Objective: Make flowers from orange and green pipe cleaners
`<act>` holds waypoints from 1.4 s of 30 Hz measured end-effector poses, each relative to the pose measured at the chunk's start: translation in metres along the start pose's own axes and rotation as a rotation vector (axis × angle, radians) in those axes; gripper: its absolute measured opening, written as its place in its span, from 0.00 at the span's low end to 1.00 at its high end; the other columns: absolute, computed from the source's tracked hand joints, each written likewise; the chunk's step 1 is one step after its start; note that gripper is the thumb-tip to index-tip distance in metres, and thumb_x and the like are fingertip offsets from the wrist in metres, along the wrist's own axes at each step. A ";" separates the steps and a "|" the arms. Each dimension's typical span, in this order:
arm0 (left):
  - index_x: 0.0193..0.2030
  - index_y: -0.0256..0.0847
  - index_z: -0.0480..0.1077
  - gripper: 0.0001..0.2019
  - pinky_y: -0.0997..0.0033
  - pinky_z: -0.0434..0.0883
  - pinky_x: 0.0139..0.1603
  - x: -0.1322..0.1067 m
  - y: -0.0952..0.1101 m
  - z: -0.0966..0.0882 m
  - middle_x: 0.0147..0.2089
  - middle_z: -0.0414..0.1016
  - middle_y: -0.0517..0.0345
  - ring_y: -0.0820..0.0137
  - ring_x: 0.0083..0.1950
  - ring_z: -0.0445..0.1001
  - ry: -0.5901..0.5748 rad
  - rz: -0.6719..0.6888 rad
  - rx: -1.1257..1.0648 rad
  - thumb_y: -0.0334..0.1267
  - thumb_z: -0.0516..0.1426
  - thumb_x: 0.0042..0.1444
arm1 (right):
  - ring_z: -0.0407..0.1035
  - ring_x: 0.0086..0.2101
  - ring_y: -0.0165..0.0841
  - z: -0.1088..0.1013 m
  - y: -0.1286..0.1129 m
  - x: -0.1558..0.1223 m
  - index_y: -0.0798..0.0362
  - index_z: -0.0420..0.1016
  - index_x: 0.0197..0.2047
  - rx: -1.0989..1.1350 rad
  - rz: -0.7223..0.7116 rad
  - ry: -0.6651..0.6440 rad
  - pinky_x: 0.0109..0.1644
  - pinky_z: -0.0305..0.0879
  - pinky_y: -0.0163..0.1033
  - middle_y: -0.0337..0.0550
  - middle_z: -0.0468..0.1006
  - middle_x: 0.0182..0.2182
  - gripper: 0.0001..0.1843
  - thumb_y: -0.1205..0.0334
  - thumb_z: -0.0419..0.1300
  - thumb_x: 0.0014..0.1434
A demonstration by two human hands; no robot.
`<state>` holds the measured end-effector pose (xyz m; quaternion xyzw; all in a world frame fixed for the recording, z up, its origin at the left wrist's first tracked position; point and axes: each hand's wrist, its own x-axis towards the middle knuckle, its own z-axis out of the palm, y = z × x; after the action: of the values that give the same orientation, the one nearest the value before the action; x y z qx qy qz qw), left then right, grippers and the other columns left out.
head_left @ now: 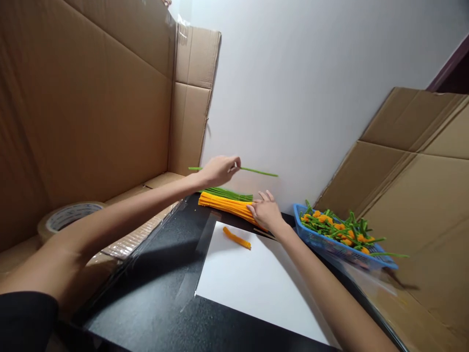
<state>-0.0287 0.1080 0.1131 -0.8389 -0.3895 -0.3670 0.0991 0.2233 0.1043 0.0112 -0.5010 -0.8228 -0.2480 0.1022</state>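
Pinched in my left hand (pixel 222 169) is one green pipe cleaner (pixel 260 172), held level above the bundles at the back of the table. Below it lies a bundle of green pipe cleaners (pixel 229 193), partly hidden by a thicker bundle of orange pipe cleaners (pixel 225 204). My right hand (pixel 266 210) rests at the right end of the orange bundle, fingers apart and stretched out. A short, slightly bent orange piece (pixel 237 238) sits on the white paper (pixel 252 283) in front of both hands.
A blue basket (pixel 330 240) of green and orange pipe-cleaner pieces stands at the right. A tape roll (pixel 69 217) lies at the left. Cardboard panels (pixel 91 98) flank the black table (pixel 146 293), with a pale wall (pixel 293 98) behind. A thin stick (pixel 264 233) lies by the paper.
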 end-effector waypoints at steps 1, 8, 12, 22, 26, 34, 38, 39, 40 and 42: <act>0.48 0.40 0.74 0.09 0.70 0.67 0.38 -0.005 0.013 0.005 0.39 0.81 0.54 0.66 0.38 0.77 -0.025 0.025 -0.046 0.37 0.55 0.66 | 0.65 0.61 0.51 0.002 0.004 -0.007 0.53 0.84 0.40 -0.014 0.053 -0.030 0.71 0.46 0.60 0.53 0.84 0.48 0.18 0.59 0.52 0.69; 0.39 0.37 0.68 0.06 0.72 0.71 0.40 -0.027 0.070 0.046 0.33 0.79 0.55 0.73 0.35 0.77 -0.103 -0.042 -0.902 0.37 0.57 0.65 | 0.62 0.61 0.52 -0.031 -0.009 -0.075 0.54 0.73 0.63 0.406 0.203 0.350 0.66 0.58 0.58 0.56 0.72 0.63 0.27 0.49 0.58 0.66; 0.40 0.38 0.65 0.08 0.65 0.73 0.51 -0.029 0.108 0.057 0.37 0.82 0.49 0.70 0.43 0.81 -0.289 -0.166 -1.462 0.39 0.58 0.66 | 0.74 0.43 0.44 -0.053 -0.048 -0.101 0.53 0.78 0.56 0.991 0.302 0.271 0.45 0.73 0.46 0.53 0.81 0.46 0.31 0.39 0.63 0.59; 0.43 0.37 0.70 0.17 0.61 0.72 0.49 -0.068 0.098 0.079 0.46 0.78 0.46 0.62 0.47 0.76 -0.347 -0.016 -0.795 0.51 0.59 0.63 | 0.77 0.28 0.36 -0.040 -0.037 -0.112 0.55 0.83 0.31 1.658 0.616 0.199 0.37 0.75 0.43 0.46 0.82 0.27 0.26 0.41 0.76 0.40; 0.45 0.38 0.76 0.12 0.62 0.70 0.48 -0.104 0.067 0.097 0.47 0.78 0.47 0.58 0.49 0.74 -0.508 0.154 -0.450 0.41 0.64 0.57 | 0.80 0.32 0.37 -0.026 -0.036 -0.117 0.53 0.82 0.32 1.718 0.727 0.217 0.41 0.77 0.43 0.45 0.85 0.29 0.22 0.52 0.81 0.34; 0.44 0.37 0.74 0.13 0.72 0.71 0.39 -0.120 0.061 0.108 0.44 0.79 0.52 0.68 0.42 0.76 -0.354 -0.071 -0.710 0.46 0.58 0.64 | 0.80 0.31 0.34 -0.025 -0.053 -0.118 0.52 0.80 0.31 1.767 0.754 0.295 0.42 0.77 0.40 0.43 0.85 0.29 0.20 0.53 0.80 0.37; 0.44 0.37 0.74 0.16 0.73 0.72 0.37 -0.116 0.066 0.104 0.43 0.79 0.52 0.70 0.41 0.76 -0.328 -0.092 -0.822 0.50 0.59 0.63 | 0.80 0.31 0.34 -0.028 -0.054 -0.116 0.52 0.80 0.31 1.741 0.741 0.343 0.43 0.77 0.41 0.42 0.85 0.29 0.19 0.53 0.79 0.39; 0.44 0.37 0.74 0.16 0.73 0.72 0.37 -0.116 0.068 0.104 0.43 0.79 0.52 0.70 0.41 0.76 -0.326 -0.094 -0.842 0.50 0.59 0.62 | 0.80 0.31 0.34 -0.029 -0.054 -0.116 0.52 0.80 0.30 1.737 0.734 0.355 0.42 0.77 0.41 0.42 0.85 0.28 0.19 0.52 0.79 0.39; 0.44 0.37 0.74 0.16 0.73 0.72 0.37 -0.117 0.070 0.103 0.43 0.79 0.52 0.70 0.41 0.76 -0.324 -0.098 -0.860 0.49 0.60 0.62 | 0.79 0.31 0.34 -0.030 -0.054 -0.116 0.52 0.80 0.30 1.734 0.725 0.370 0.42 0.77 0.41 0.41 0.84 0.28 0.19 0.52 0.79 0.39; 0.44 0.36 0.74 0.16 0.73 0.72 0.37 -0.118 0.075 0.102 0.42 0.79 0.52 0.70 0.40 0.76 -0.318 -0.118 -0.899 0.49 0.60 0.62 | 0.79 0.31 0.35 -0.032 -0.054 -0.116 0.52 0.80 0.30 1.728 0.713 0.408 0.42 0.77 0.41 0.41 0.84 0.27 0.19 0.52 0.79 0.39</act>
<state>0.0302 0.0351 -0.0321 -0.8208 -0.2495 -0.3713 -0.3552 0.2284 -0.0220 -0.0264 -0.4208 -0.4869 0.4082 0.6474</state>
